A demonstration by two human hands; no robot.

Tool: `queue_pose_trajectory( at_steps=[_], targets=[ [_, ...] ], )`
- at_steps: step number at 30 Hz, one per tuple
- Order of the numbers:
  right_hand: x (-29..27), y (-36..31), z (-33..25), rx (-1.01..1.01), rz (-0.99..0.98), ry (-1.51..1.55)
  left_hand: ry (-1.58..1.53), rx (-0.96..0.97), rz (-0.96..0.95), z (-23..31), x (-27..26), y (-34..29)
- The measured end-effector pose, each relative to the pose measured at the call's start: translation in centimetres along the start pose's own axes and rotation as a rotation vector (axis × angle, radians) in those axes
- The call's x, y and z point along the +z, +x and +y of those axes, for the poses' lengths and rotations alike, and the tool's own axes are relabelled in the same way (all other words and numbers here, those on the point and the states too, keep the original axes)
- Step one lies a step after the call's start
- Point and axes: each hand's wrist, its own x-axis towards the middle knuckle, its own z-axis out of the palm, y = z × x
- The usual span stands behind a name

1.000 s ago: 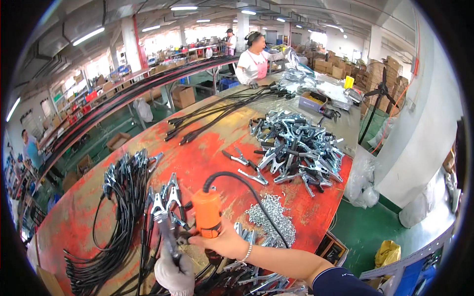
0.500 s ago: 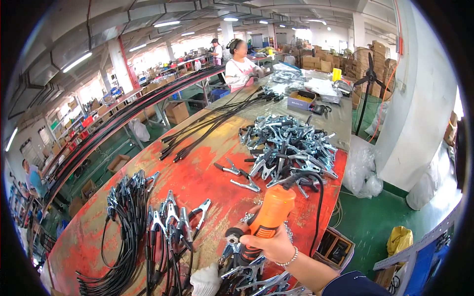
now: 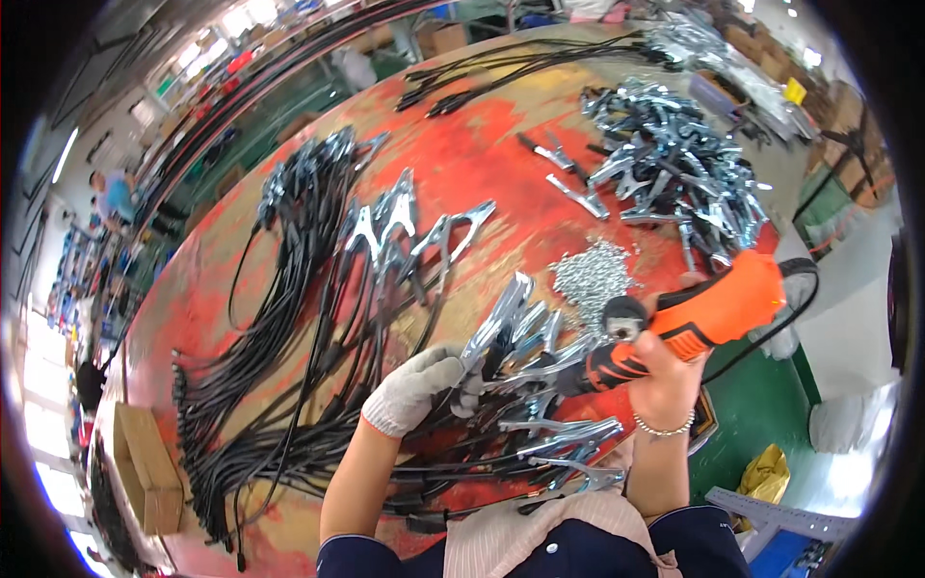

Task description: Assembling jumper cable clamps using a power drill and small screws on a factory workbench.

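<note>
can't really read any text here tbh. there's a tiny row of pale marks on the dark right sleeve [image 3: 699, 544], way too small to make out, and the orange power tool [image 3: 723, 306] has some angled black shapes on its housing, but nothing i can read as words or numbers.

Orange-and-black corded power tool [image 3: 723, 306], tilted, silver metal clamp [image 3: 499, 320], slanted, left of the tool
</note>
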Motion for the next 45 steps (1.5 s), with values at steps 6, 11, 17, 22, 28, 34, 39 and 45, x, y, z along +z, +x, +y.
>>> queue_pose_trajectory(
  at_steps=[6,11,17,22,28,34,39,45],
  targets=[
    [3.3,0.5,1.4,0.091,-0.174,-0.040,0.158,0.182,0.375,1.6,3.2,-4.1],
    [7.9,0.9,5.6,0.259,-0.482,-0.110,0.012,0.416,0.656,1.0,4.2,-4.5],
    [12.1,1.5,9.8,0.421,-0.643,-0.245,-0.095,0.512,0.513,2.0,2.5,-6.9],
    [13.3,1.0,10.5,0.403,-0.718,-0.208,-0.138,0.484,0.438,2.8,2.0,-7.6],
    [13.0,1.1,10.7,0.419,-0.699,-0.205,-0.136,0.446,0.408,2.3,1.5,-7.2],
    [12.7,1.2,10.4,0.394,-0.688,-0.210,-0.096,0.462,0.443,1.9,1.5,-6.9],
    [12.5,1.0,10.4,0.422,-0.685,-0.208,-0.102,0.455,0.425,2.3,2.1,-6.8],
    [11.8,1.0,10.4,0.449,-0.716,-0.201,-0.205,0.391,0.275,2.2,1.6,-6.8]
  ],
)
